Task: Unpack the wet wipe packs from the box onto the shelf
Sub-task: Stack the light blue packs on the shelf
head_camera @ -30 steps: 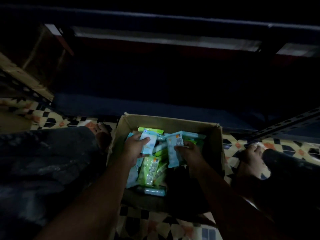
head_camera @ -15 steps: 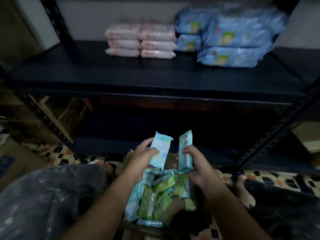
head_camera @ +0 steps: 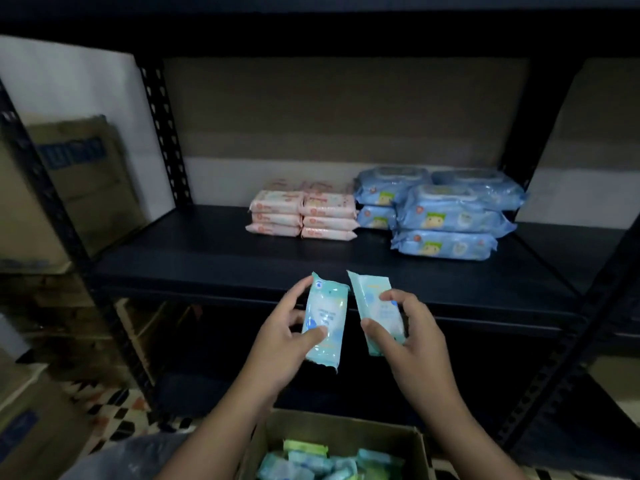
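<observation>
My left hand [head_camera: 282, 337] grips a small light-blue wet wipe pack [head_camera: 325, 318], thumb across its front. My right hand [head_camera: 410, 332] grips a second light-blue pack [head_camera: 375, 299], tilted a little left. Both packs are held upright just in front of the front edge of the dark shelf board [head_camera: 214, 251]. Below, at the bottom of the view, the open cardboard box [head_camera: 346, 433] holds several more blue and green packs [head_camera: 311, 460].
On the shelf stand stacks of pink packs [head_camera: 303, 214] in the middle and bigger blue packs [head_camera: 446, 216] to the right. Black perforated uprights [head_camera: 162, 133] frame the shelf. Cardboard boxes [head_camera: 79, 188] stand at the left. A patterned tile floor [head_camera: 114, 415] lies below.
Both hands lifted one pack each out of the box and raised them to the shelf's front edge. The view tilted up from the box to the shelf.
</observation>
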